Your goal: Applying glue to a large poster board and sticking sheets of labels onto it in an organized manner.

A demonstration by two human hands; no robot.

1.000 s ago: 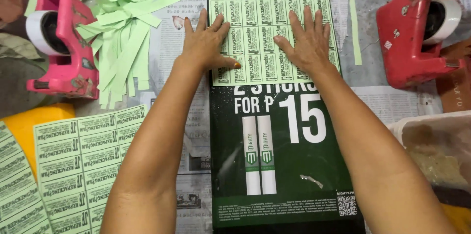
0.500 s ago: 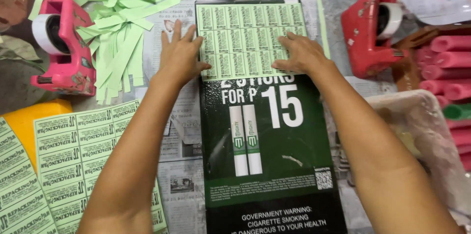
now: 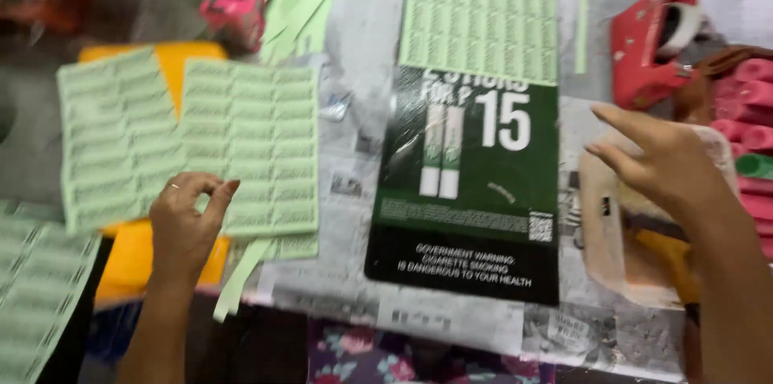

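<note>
Now my left hand [image 3: 187,227] pinches a green label sheet [image 3: 250,146]; my right hand [image 3: 664,163] hovers spread; next, I judge, lifting it toward the dark poster [image 3: 471,191].

Pale green label sheets [image 3: 250,146], dk green/black poster [image 3: 471,191], red tape dispenser [image 3: 652,46], orange board [image 3: 145,259]

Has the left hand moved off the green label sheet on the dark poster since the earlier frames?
Yes. The left hand has left the poster and gone leftward to the loose label sheets.
</note>
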